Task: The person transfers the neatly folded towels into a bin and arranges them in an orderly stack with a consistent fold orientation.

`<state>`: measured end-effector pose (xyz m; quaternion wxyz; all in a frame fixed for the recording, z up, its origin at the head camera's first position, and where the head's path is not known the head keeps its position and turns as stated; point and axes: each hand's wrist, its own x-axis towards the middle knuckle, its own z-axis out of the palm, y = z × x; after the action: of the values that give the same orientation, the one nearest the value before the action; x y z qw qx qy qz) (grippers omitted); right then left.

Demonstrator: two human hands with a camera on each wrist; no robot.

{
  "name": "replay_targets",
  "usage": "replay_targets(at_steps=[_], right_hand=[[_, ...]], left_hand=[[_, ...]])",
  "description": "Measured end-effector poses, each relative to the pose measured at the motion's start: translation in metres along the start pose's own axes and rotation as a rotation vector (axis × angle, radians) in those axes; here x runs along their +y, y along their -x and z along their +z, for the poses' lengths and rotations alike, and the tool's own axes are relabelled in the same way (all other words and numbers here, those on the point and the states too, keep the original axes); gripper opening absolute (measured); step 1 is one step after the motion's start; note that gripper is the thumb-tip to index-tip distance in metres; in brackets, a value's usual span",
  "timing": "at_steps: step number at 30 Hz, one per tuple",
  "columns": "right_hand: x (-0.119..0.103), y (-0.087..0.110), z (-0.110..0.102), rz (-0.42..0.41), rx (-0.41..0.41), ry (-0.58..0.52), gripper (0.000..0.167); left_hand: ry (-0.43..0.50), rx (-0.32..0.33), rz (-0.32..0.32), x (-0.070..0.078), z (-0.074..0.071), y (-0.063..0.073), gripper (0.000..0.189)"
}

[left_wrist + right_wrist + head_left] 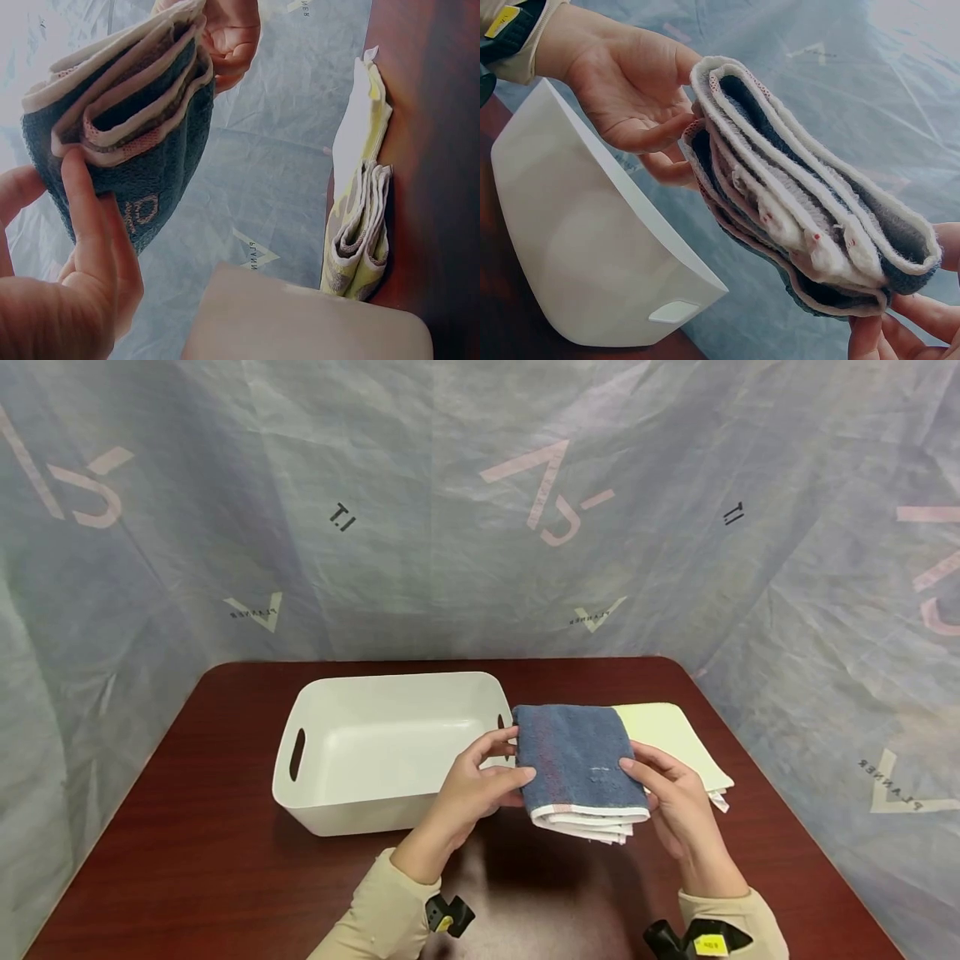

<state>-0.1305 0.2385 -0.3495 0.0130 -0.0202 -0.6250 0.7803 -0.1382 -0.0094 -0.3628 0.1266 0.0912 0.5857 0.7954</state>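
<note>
A folded blue towel (pixel 576 756) with white edging is held up above the table between both hands. My left hand (pixel 480 781) grips its left side, thumb on top and fingers beneath. On the opposite side my right hand (pixel 675 793) pinches the towel the same way. The right wrist view shows the towel's stacked layers (pixel 802 195) edge-on, white hems outward. Behind the right hand lies a folded yellow towel (pixel 671 735) on the table, partly covered by the blue one in the head view; its folded end (pixel 360 232) shows in the left wrist view.
A white plastic bin (pixel 360 814) with cut-out handles stands left of the hands, its inside bare. The dark red wooden table (pixel 187 852) reaches back to a grey printed sheet (pixel 420 568) that hangs behind and at both sides.
</note>
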Motion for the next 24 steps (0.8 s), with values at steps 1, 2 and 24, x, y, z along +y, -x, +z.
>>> replay_targets(at_steps=[1,2,24], right_hand=[[-0.0001,0.0003,-0.0001,0.002,-0.002,-0.003,0.025],[0.0001,0.0003,-0.0002,0.003,-0.002,-0.004,0.025],[-0.0038,-0.001,0.003,-0.001,0.007,-0.013,0.024]], left_hand=[[-0.004,0.0,0.0,-0.0002,0.0,0.0,0.059],[-0.009,0.002,0.002,-0.0002,-0.0001,-0.0001,0.059],[-0.028,-0.02,0.014,0.0048,-0.0024,-0.0026,0.058]])
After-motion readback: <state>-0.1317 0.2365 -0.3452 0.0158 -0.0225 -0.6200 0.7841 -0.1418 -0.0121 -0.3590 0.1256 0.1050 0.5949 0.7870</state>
